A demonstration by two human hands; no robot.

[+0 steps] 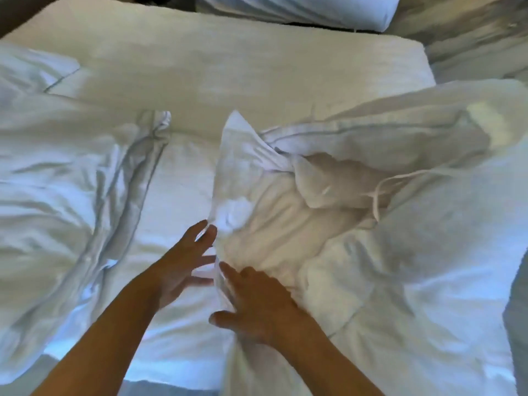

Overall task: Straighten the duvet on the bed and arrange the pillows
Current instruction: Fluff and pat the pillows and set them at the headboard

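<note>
**Two hands at the bunched edge of a white duvet**

Head view: A crumpled white fabric duvet (385, 224) lies heaped over the bare cream mattress (228, 67) of the bed. The mattress serves as the landmark here. The duvet's main mass covers the mattress's near right part, with a pointed corner standing up near the mattress's middle and a thin white tie cord looping out of the folds on its right part. A second rumpled mass of white bedding (57, 181), with grey shadowed creases, lies over the mattress's left part; whether it belongs to the same duvet cannot be told. Between the two masses a strip of smooth white sheet shows.

The left hand (183, 267) is over the near middle of the mattress, its fingers spread and straight, the tips touching the raised left edge of the duvet. Its grip is released; it holds nothing. The right hand (257, 307) lies just beside it, palm down on the duvet's near edge, fingers extended and pressing into the cloth, the thumb pointing left. Its grip is likewise released, resting flat on the fabric. Both forearms are bare and reach in from the near edge of the mattress.

Beyond the mattress's far edge, a plump white pillow (328, 10) lies on a neighbouring surface. The picture is somewhat blurred.
</note>
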